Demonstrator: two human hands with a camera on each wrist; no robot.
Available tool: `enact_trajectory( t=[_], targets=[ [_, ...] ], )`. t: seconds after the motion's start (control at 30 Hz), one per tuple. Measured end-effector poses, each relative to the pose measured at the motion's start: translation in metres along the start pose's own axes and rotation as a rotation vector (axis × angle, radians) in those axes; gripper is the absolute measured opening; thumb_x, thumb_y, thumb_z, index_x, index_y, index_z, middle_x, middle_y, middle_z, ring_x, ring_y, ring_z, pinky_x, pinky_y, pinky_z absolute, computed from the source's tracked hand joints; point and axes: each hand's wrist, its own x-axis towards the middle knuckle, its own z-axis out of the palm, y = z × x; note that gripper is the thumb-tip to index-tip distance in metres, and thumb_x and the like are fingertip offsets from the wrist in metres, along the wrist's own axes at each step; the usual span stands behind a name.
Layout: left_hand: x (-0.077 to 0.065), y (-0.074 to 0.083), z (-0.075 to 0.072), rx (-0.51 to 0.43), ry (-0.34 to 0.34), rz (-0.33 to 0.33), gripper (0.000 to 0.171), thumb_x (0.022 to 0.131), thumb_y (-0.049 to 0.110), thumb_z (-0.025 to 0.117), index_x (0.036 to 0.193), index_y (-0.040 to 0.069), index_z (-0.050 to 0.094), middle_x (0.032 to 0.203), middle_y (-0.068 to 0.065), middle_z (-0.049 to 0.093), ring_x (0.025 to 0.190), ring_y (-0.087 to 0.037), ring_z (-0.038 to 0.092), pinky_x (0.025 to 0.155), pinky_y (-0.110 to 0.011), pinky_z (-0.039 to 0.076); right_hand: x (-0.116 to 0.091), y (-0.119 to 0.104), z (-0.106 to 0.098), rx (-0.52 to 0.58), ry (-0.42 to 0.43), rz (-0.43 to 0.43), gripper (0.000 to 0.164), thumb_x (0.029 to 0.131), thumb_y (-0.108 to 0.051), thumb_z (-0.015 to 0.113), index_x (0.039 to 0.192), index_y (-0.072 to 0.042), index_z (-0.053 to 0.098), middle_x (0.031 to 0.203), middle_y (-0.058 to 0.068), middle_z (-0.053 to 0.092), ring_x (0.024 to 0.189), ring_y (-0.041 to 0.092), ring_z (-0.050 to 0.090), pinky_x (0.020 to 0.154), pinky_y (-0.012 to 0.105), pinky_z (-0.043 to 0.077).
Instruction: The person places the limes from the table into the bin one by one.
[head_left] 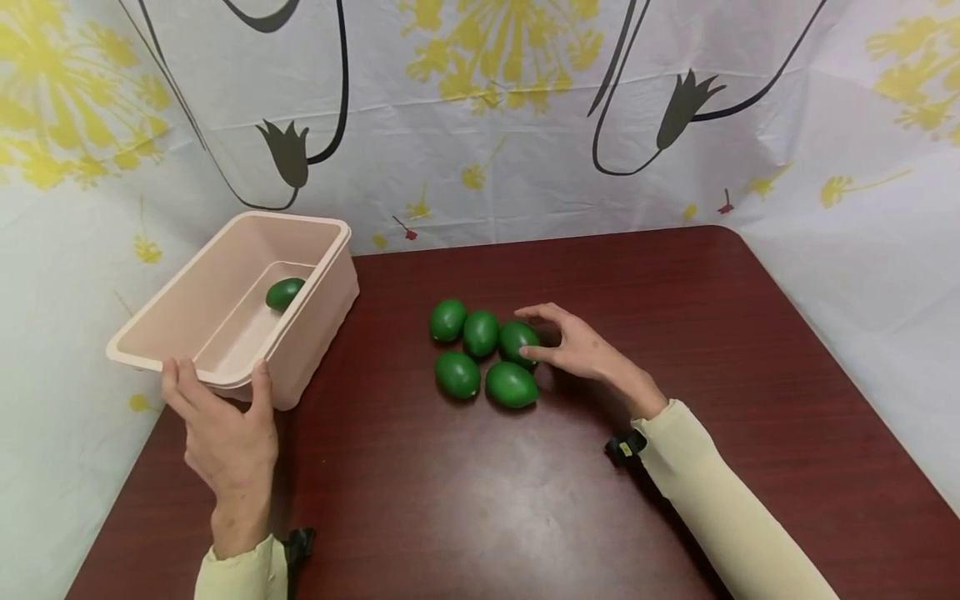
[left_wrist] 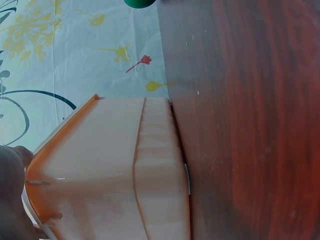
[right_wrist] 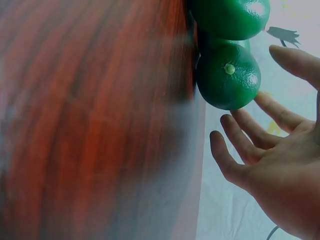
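My left hand (head_left: 228, 433) grips the near rim of a pale pink plastic bin (head_left: 318, 342), fingers over the edge and thumb at the near right corner. Inside the bin lies one green lime (head_left: 285, 294). Several more limes sit in a loose cluster at mid-table, among them a front lime (head_left: 512, 385) and a back left lime (head_left: 448, 321). Around the rightmost lime (head_left: 519, 342) my right hand (head_left: 577, 343) is spread, thumb on the near side and fingers beyond it. The right wrist view shows those fingers (right_wrist: 240, 135) apart, right beside a glossy lime (right_wrist: 227, 75).
The dark red wooden table (head_left: 450, 500) bears everything. A white cloth (head_left: 480, 192) with yellow flowers and grey tulips hangs behind and beside it. The bin stands at the table's left back edge, with its tall wall toward the limes.
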Motion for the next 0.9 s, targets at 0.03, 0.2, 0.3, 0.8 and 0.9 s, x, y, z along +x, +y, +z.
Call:
enact_trajectory(
  t=[0.03, 0.2, 0.3, 0.8, 0.9],
  targets=[
    [0.0, 0.0, -0.0001, 0.001, 0.0, 0.002, 0.085, 0.096, 0.064, 0.06, 0.159, 0.013, 0.035, 0.17, -0.001, 0.03, 0.106, -0.059, 0.062, 0.074, -0.074, 0.04, -0.0001, 0.0007, -0.0004, -0.006, -0.009, -0.008, 0.064, 0.095, -0.028, 0.076, 0.152, -0.015, 0.052, 0.152, 0.008, 0.053, 0.144, 0.033, 0.05, 0.115, 0.06, 0.04],
    [0.0001, -0.0004, -0.0002, 0.008, -0.004, 0.006, 0.084, 0.096, 0.063, 0.06, 0.158, 0.012, 0.035, 0.171, -0.001, 0.03, 0.105, -0.059, 0.062, 0.074, -0.074, 0.04, -0.0004, 0.0051, -0.0021, -0.018, -0.043, -0.047, 0.069, 0.093, -0.019, 0.078, 0.155, -0.014, 0.048, 0.155, 0.009, 0.051, 0.145, 0.034, 0.049, 0.115, 0.062, 0.039],
    [0.0003, -0.0003, -0.0006, 0.01, -0.006, 0.004, 0.085, 0.096, 0.063, 0.06, 0.158, 0.012, 0.035, 0.171, -0.001, 0.03, 0.105, -0.059, 0.062, 0.074, -0.074, 0.04, 0.0001, 0.0061, -0.003, -0.008, -0.062, -0.069, 0.072, 0.091, -0.015, 0.079, 0.155, -0.014, 0.048, 0.155, 0.01, 0.051, 0.145, 0.035, 0.049, 0.115, 0.062, 0.039],
    [0.0008, 0.0008, -0.0024, 0.01, -0.008, 0.004, 0.084, 0.096, 0.062, 0.06, 0.158, 0.01, 0.035, 0.17, -0.001, 0.03, 0.107, -0.059, 0.062, 0.075, -0.074, 0.041, 0.0018, 0.0071, -0.0023, 0.011, -0.093, -0.105, 0.075, 0.085, -0.003, 0.082, 0.153, -0.012, 0.05, 0.147, 0.014, 0.053, 0.137, 0.033, 0.055, 0.109, 0.054, 0.05],
    [0.0009, 0.0011, -0.0022, 0.009, -0.008, 0.006, 0.084, 0.096, 0.061, 0.06, 0.158, 0.01, 0.035, 0.17, -0.002, 0.03, 0.107, -0.058, 0.062, 0.075, -0.074, 0.041, 0.0024, 0.0064, -0.0021, 0.001, -0.078, -0.085, 0.074, 0.087, -0.008, 0.083, 0.153, -0.011, 0.05, 0.146, 0.014, 0.052, 0.135, 0.033, 0.056, 0.107, 0.053, 0.051]
  ],
)
